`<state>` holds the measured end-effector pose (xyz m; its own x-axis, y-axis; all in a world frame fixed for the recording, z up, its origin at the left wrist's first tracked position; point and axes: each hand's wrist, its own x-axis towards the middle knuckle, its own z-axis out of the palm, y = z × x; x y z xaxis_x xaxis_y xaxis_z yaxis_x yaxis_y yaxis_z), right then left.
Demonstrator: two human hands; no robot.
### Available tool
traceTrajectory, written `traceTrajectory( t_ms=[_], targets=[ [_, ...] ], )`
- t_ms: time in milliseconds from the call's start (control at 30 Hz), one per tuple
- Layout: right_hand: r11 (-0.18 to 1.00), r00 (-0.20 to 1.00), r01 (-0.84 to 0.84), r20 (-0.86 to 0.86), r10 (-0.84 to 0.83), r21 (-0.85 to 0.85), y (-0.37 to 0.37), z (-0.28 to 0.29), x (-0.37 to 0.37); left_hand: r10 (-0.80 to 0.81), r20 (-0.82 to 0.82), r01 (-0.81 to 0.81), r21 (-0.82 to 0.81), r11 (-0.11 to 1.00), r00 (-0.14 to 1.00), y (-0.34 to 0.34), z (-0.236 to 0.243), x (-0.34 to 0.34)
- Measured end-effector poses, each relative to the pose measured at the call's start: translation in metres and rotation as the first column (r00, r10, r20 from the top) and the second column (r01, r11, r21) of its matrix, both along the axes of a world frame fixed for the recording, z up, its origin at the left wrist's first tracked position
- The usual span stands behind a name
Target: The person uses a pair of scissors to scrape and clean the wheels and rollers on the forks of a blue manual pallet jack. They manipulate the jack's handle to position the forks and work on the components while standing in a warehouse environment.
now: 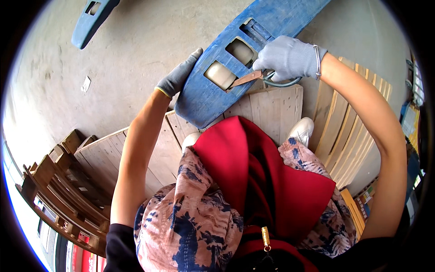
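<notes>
A blue pallet jack fork [192, 104] slants across the top middle, its rounded tip toward me. Its surface is scuffed, and pale rollers [220, 75] show inside the rectangular openings. My left hand [179, 76], in a grey glove, grips the fork's left edge near the tip; part of its fingers is hidden. In a grey glove too, my right hand [283, 59] is closed around scissors [247, 79] with rusty blades and dark looped handles. The blade tips reach the edge of the opening nearest me.
Another blue fork [93, 20] is at the upper left over the concrete floor [131, 41]. Wooden boards [272, 106] lie under the fork tip and around my feet. Stacked wooden pallets [59, 190] stand at the left, a slatted one [349, 122] at the right. A paper scrap [86, 84] lies on the floor.
</notes>
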<state>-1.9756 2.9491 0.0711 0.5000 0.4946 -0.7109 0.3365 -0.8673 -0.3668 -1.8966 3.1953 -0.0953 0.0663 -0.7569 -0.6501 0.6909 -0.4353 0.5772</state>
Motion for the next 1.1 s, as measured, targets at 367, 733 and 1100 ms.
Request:
traceTrajectory(
  t_ms=[367,733,1100],
  targets=[
    [0.987,0.989,-0.044,0.144,0.021,0.155,-0.021,-0.019,-0.016,-0.473,0.830,0.282,0.398,0.873,0.295,-0.015,0.081,-0.019],
    [0.984,0.970,-0.171,0.182,0.161,0.042,0.003,0.007,0.008,-0.540,0.790,0.296,0.462,0.836,0.291,-0.026,0.084,-0.018],
    [0.990,0.978,0.138,0.155,-0.136,-0.003,-0.002,0.051,-0.046,-0.467,0.809,0.215,0.415,0.884,0.357,-0.017,0.072,-0.021]
  ],
)
